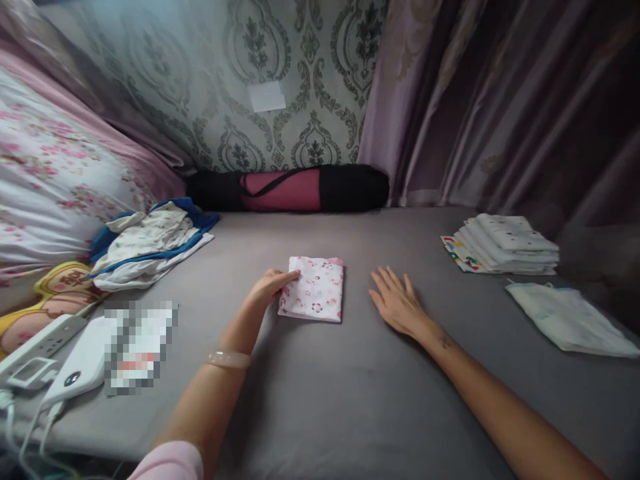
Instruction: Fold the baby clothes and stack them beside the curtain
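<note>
Left hand [269, 288]: most fingertips out of sight at the border of the folded white cloth with pink print [316, 293]; hold underneath unclear. Flat item [145, 343] left of it masked by coarse pixel blocks. White plastic power strip [53, 338] cut by left edge. Brown-and-yellow cushion [67, 293]: lettering illegible. Pale pink sleeve [173, 460] cropped below. Dark mark [445, 341] on right forearm [480, 393] too small to read.

The room is a bit dim. The wall [200, 67] looks pale and bluish at top left; the curtain [525, 120] on the right is dark. Soft shadows lie on the gray sheet [350, 400]. The edges look stretched.
</note>
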`<control>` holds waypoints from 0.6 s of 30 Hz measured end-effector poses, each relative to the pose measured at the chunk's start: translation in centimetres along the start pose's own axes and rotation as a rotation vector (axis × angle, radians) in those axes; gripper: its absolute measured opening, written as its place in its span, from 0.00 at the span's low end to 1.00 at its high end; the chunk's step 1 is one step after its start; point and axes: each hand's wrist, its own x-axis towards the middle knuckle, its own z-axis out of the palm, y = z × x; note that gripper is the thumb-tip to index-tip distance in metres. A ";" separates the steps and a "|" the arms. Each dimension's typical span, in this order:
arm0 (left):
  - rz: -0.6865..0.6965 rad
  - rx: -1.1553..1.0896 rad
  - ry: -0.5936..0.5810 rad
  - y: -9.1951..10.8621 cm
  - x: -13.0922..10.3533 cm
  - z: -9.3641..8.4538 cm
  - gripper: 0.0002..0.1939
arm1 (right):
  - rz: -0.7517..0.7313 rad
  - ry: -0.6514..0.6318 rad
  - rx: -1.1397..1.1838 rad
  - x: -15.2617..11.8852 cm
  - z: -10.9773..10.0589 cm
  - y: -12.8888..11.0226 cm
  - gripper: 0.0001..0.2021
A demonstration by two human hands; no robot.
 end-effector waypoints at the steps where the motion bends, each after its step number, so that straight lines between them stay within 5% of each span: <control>1: -0.024 -0.048 -0.016 0.0 0.1 0.0 0.17 | -0.002 -0.025 -0.019 -0.3 0.2 0.4 0.27; 14: 0.041 -0.313 -0.279 2.1 -1.7 -0.9 0.18 | 0.016 -0.062 -0.023 -0.6 1.0 0.7 0.27; 18: 0.140 -0.234 -0.167 4.8 -2.4 -1.5 0.17 | 0.017 -0.057 -0.019 -0.6 0.9 0.7 0.27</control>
